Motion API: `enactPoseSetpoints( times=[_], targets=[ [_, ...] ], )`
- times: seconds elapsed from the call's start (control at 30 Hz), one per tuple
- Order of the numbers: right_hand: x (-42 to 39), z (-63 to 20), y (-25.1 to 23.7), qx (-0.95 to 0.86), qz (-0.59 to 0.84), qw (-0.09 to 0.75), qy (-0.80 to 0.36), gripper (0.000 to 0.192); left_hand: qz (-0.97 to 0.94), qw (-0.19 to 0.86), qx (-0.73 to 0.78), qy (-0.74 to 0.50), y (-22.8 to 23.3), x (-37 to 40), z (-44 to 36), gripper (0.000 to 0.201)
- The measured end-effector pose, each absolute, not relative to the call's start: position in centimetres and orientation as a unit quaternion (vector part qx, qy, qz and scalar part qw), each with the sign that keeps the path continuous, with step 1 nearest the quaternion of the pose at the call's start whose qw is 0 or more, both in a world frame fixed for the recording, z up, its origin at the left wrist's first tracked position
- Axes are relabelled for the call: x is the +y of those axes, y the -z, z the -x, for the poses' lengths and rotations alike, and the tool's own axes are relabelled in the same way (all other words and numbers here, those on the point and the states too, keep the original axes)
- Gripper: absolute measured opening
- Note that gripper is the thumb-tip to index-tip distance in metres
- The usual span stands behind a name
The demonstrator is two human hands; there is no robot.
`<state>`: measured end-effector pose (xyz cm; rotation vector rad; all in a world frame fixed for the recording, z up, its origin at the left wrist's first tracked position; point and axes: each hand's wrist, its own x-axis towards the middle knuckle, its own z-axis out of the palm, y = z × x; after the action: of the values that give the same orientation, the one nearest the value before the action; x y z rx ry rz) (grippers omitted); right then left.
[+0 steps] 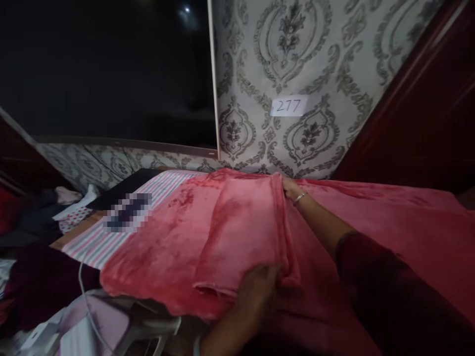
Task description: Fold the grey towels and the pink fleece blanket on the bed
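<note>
With our left hand (260,289) closed on the near end of the pink blanket's (241,222) fold on the table and our right hand (291,189) pinching its far end, we seem mid-fold, needing aligned edges next.

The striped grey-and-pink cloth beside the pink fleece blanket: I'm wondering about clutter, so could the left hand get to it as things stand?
Probably yes: the left hand grips the pink fleece blanket, and only that lies before the striped cloth.
</note>
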<state>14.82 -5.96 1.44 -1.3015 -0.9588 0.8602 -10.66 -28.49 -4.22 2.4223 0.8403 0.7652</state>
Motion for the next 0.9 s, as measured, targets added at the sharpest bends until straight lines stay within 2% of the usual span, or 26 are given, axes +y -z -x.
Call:
enactPoseSetpoints(
  times=[0.1,0.2,0.37,0.53,0.63,0.77,0.9],
  targets=[
    [-8.8,-16.2,1.5,-0.408,0.576,0.596,-0.382,0.015,-0.901,0.182,0.317,-0.234,5.6,-28.9,10.1,0.046],
    [-9.6,-16.4,3.1,-0.405,0.586,0.591,-0.379,0.017,-0.906,0.126,0.3,-0.271,5.3,-29.4,10.7,0.045],
    [-8.3,-15.5,3.5,-0.407,0.625,0.59,-0.31,0.048,-0.904,0.045,0.24,-0.352,3.7,-30.1,10.8,0.039],
    [-7.9,-16.4,2.8,-0.407,0.658,0.588,-0.236,0.04,-0.893,0.006,0.205,-0.4,2.9,-30.2,9.8,0.041],
    [-9.0,-17.9,2.8,-0.413,0.687,0.556,-0.221,0.033,-0.918,-0.003,0.215,-0.333,3.6,-30.6,8.7,0.034],
    [-10.9,-18.9,3.3,-0.439,0.725,0.482,-0.221,0.009,-0.936,-0.02,0.231,-0.265,4.7,-31.4,7.7,0.032],
    [-12.0,-18.6,3.4,-0.466,0.752,0.421,-0.199,0.023,-0.937,-0.023,0.221,-0.271,4.9,-31.8,7.5,0.023]
  ],
)
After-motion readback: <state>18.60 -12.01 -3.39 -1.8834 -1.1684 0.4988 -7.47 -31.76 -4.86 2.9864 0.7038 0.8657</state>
